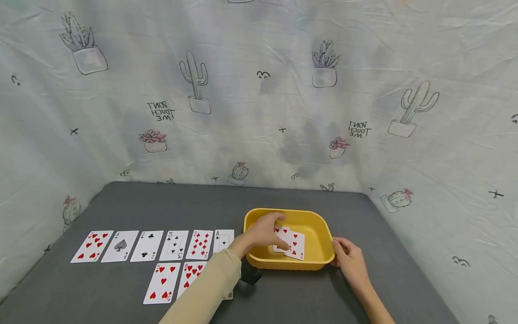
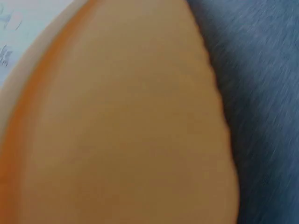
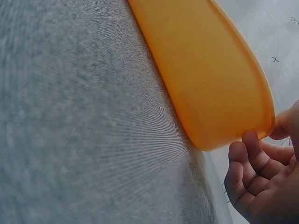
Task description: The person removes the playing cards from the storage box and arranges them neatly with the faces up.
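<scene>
A yellow plastic tray [image 1: 283, 265] stands on the dark table, with at least two playing cards of red hearts [image 1: 298, 246] overlapping inside. My left hand [image 1: 264, 230] reaches over its left rim, thumb on the cards and fingers spread apart above them. At the tray's right end my right hand [image 1: 351, 260] pinches the rim; in the right wrist view, the thumb lies over the rim and the curled fingers [image 3: 236, 151] sit against the outer wall. The left wrist view is filled by the tray's outer wall [image 2: 131, 116], and the left hand does not show there.
Face-up cards lie left of the tray in two rows. The upper row runs from a seven of hearts [image 1: 92, 246] to an ace of clubs [image 1: 222, 240]. Below are a five of hearts [image 1: 162, 283] and others, partly behind the left forearm. A printed curtain [image 1: 259, 99] borders the table.
</scene>
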Action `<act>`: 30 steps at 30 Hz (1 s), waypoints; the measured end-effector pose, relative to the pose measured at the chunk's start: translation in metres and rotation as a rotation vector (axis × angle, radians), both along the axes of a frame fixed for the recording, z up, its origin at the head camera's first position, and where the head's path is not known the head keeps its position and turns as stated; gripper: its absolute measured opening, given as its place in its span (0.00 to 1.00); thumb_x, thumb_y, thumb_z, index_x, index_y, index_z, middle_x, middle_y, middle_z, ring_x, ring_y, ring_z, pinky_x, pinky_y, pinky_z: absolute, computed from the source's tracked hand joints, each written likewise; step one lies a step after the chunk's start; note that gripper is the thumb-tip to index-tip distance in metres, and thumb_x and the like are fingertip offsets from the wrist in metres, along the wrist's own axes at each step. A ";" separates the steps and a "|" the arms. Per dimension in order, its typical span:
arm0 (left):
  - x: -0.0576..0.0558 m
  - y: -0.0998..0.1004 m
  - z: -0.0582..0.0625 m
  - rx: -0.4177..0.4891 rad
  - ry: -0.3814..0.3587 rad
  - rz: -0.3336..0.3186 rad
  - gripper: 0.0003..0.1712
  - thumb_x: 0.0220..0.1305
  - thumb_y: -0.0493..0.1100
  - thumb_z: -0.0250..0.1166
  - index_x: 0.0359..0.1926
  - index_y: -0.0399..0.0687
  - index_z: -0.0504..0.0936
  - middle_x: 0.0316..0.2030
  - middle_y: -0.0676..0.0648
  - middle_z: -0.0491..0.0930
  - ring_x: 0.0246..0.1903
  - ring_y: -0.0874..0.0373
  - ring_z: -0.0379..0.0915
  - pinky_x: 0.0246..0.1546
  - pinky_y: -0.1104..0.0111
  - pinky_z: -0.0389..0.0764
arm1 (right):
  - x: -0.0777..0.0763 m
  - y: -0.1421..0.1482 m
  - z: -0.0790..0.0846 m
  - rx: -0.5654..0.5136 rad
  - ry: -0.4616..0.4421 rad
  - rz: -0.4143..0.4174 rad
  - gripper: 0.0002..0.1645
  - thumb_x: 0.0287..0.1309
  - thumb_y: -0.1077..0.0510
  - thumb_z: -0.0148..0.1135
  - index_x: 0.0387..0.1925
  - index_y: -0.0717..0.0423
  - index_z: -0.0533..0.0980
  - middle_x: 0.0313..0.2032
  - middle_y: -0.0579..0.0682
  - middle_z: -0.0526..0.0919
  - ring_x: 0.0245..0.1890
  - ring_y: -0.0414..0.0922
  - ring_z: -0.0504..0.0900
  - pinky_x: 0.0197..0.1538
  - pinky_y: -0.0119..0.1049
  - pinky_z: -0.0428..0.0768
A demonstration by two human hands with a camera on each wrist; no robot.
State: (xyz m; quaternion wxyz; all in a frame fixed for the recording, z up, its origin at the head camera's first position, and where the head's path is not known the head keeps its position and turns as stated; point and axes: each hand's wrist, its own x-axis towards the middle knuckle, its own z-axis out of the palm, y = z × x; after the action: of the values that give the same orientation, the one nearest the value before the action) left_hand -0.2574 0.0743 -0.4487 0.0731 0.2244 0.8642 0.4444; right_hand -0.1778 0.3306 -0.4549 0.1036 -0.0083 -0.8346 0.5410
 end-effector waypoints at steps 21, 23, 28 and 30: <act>0.001 -0.001 -0.002 -0.257 0.097 -0.077 0.55 0.38 0.45 0.85 0.68 0.43 0.68 0.61 0.47 0.71 0.61 0.51 0.61 0.66 0.56 0.57 | -0.005 -0.002 -0.004 -0.003 -0.059 -0.023 0.19 0.74 0.55 0.52 0.53 0.67 0.77 0.28 0.61 0.79 0.25 0.48 0.77 0.30 0.37 0.79; 0.002 0.000 -0.002 -0.255 0.095 -0.045 0.56 0.36 0.46 0.86 0.68 0.42 0.68 0.57 0.47 0.73 0.58 0.50 0.63 0.63 0.57 0.62 | -0.005 -0.002 -0.005 -0.003 -0.056 -0.023 0.19 0.74 0.55 0.52 0.53 0.67 0.77 0.28 0.61 0.79 0.25 0.48 0.77 0.30 0.37 0.79; 0.003 0.000 -0.002 -0.239 0.095 -0.031 0.55 0.35 0.46 0.86 0.66 0.41 0.69 0.51 0.48 0.76 0.51 0.51 0.63 0.57 0.61 0.67 | -0.004 -0.003 -0.004 0.000 -0.050 -0.028 0.19 0.74 0.55 0.52 0.52 0.67 0.77 0.28 0.61 0.79 0.24 0.47 0.76 0.29 0.35 0.78; 0.003 0.001 -0.003 -0.243 0.101 -0.041 0.55 0.36 0.46 0.86 0.66 0.41 0.68 0.51 0.49 0.76 0.50 0.52 0.64 0.56 0.62 0.67 | -0.003 -0.003 -0.004 0.000 -0.047 -0.030 0.19 0.74 0.55 0.52 0.52 0.67 0.77 0.29 0.61 0.79 0.24 0.46 0.76 0.29 0.35 0.78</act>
State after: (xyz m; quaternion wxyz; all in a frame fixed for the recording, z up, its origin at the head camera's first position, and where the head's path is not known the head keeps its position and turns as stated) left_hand -0.2549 0.0751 -0.4512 0.0650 0.2537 0.9094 0.3231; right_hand -0.1810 0.3274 -0.4590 0.0920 -0.0334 -0.8365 0.5392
